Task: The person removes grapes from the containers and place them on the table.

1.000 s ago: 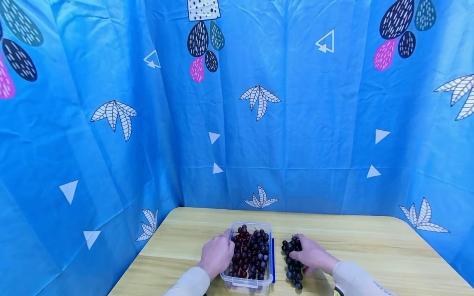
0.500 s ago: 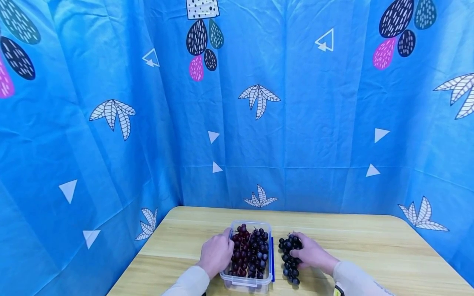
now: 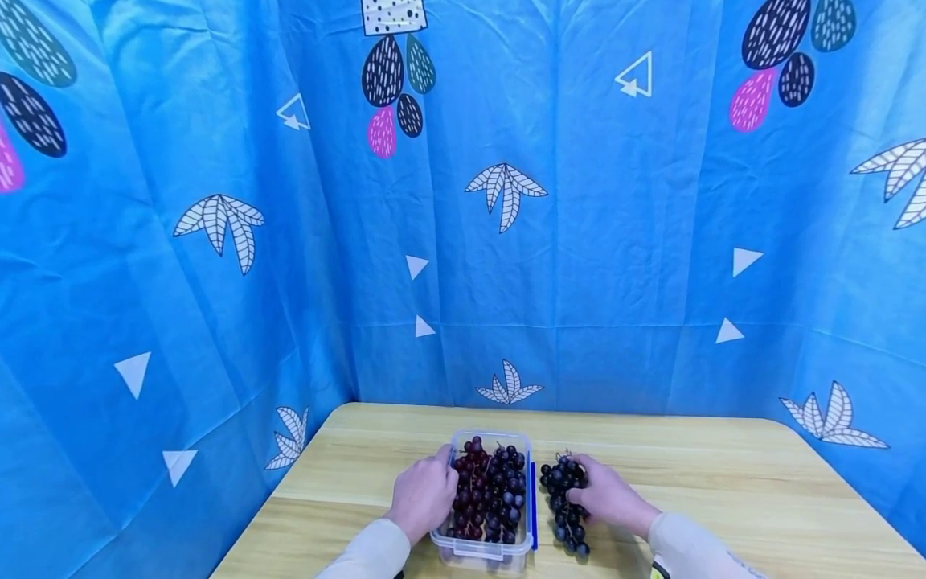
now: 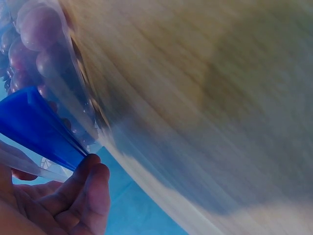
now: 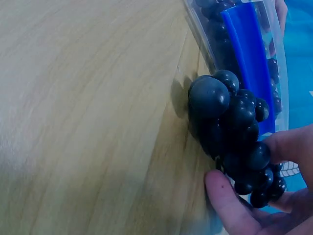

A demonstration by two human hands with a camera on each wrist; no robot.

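A clear plastic box [image 3: 481, 550] with blue side latches stands on the table, holding reddish grapes [image 3: 472, 490] on its left side and dark grapes [image 3: 510, 486] on its right. My left hand [image 3: 425, 492] grips the box's left rim; the left wrist view shows its fingers curled at the blue latch [image 4: 41, 125]. Just right of the box, my right hand [image 3: 611, 492] holds a bunch of black grapes [image 3: 560, 482]. In the right wrist view, thumb and fingers close round the stem end of that bunch [image 5: 230, 117], beside the box's other blue latch [image 5: 252, 63].
The pale wooden table [image 3: 738, 482] has rounded far corners. A blue patterned curtain [image 3: 615, 241] surrounds it at the back and sides.
My right hand has shifted the black bunch slightly left, closer to the box, and a little farther back. The left hand and the box have stayed in place.
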